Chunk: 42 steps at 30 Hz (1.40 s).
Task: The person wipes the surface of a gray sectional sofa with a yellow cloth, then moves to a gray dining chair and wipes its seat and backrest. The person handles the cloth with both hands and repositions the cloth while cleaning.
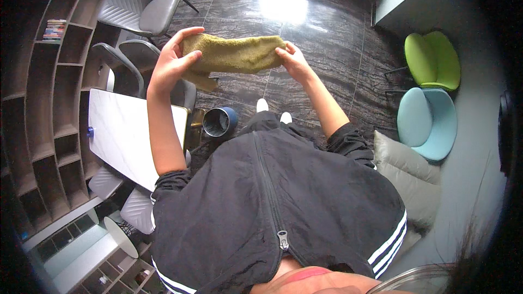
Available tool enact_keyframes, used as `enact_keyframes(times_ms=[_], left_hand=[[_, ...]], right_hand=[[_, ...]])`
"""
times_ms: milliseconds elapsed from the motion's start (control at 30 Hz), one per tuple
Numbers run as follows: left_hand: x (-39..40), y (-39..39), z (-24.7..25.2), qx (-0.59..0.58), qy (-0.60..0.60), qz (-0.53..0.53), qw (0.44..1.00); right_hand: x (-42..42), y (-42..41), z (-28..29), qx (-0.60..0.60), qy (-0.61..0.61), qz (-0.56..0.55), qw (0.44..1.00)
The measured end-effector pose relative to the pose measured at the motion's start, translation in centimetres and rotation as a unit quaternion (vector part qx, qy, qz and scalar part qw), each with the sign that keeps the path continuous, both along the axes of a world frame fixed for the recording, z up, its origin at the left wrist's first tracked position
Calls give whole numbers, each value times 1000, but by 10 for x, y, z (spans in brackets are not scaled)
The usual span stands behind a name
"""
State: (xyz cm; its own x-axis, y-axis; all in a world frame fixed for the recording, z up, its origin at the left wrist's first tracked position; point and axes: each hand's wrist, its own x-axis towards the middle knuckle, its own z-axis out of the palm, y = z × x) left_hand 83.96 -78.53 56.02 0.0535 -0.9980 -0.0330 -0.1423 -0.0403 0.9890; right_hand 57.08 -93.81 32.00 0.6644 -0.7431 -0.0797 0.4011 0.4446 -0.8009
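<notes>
An olive-green fleecy cloth point(241, 55) is stretched sideways between my two hands, out in front of me above the dark floor. My left hand point(169, 59) grips its left end, thumb in front and fingers partly hidden behind the fabric. The right end is pinched between the thumb and fingers of my right hand point(294, 60). A loose corner of the cloth hangs below my left hand.
A white marble-look table point(126, 134) stands at the left, with grey chairs point(141, 12) around it. Beside it is a dark blue bin point(220, 121). Green point(433, 59) and light-blue chairs point(427, 122) stand at the right, near a grey cushion point(408, 179). Shelving point(67, 98) lines the far left.
</notes>
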Motion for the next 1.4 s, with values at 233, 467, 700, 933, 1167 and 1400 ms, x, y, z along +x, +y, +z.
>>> enact_keyframes(times_ms=[233,467,700,933,1167,1400], left_hand=[[84,-89,-26,-9,-99,126,987],[146,-198,-40,-128,-275,280,911],[165,-254,-41,-128,-313,371,865],[216,-284,-87,-200,-402,378,810],[269,-332,-176,-55,130,298,944],[251,-387,-167,-68,200,388,897]], right_hand=[[35,-152,85,-353,141,-166,910],[87,-248,193,-343,139,-113,922],[123,-296,207,-348,105,-104,926],[170,-358,178,-360,181,-82,911],[274,-457,120,-427,305,-49,850],[373,-484,116,-475,371,-60,796]])
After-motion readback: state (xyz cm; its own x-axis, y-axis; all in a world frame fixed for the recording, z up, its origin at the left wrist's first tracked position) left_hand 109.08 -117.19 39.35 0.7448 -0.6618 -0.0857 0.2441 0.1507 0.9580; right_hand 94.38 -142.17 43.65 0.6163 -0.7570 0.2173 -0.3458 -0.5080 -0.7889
